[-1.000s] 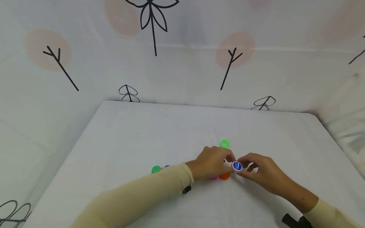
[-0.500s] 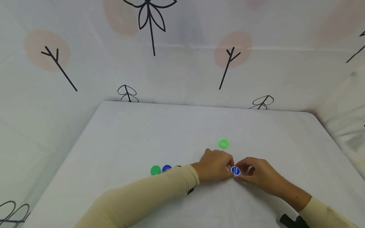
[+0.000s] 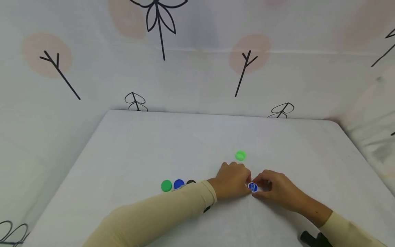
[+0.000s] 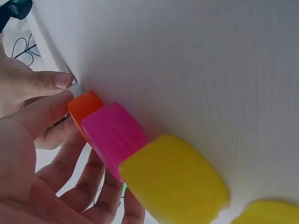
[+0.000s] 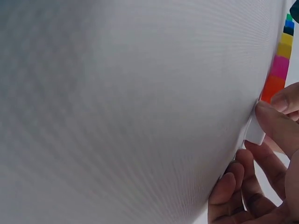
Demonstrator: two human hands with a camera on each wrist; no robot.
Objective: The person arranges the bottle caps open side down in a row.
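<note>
A white bottle cap with a blue printed top (image 3: 252, 187) lies at the right end of a row of caps. My right hand (image 3: 279, 187) pinches it between thumb and fingers from the right. From the left, my left hand (image 3: 232, 181) holds the same cap at thumb and fingertips. In the left wrist view, an orange cap (image 4: 85, 108), a magenta cap (image 4: 114, 137) and a yellow cap (image 4: 173, 182) stand side by side along the left palm, the orange one close against the white cap (image 4: 76, 89). The left hand and sleeve hide these caps in the head view.
Farther left in the row are a green cap (image 3: 166, 185), a blue cap (image 3: 178, 184) and a partly hidden black cap (image 3: 191, 181). A light green cap (image 3: 240, 155) lies apart, beyond the left hand. A white cloth covers the table (image 3: 172, 140); patterned fabric (image 3: 200, 75) hangs behind.
Both hands have brought the white cap down and nearer the person, to the end of the row. The left forearm has shifted, uncovering more of the blue and black caps.
</note>
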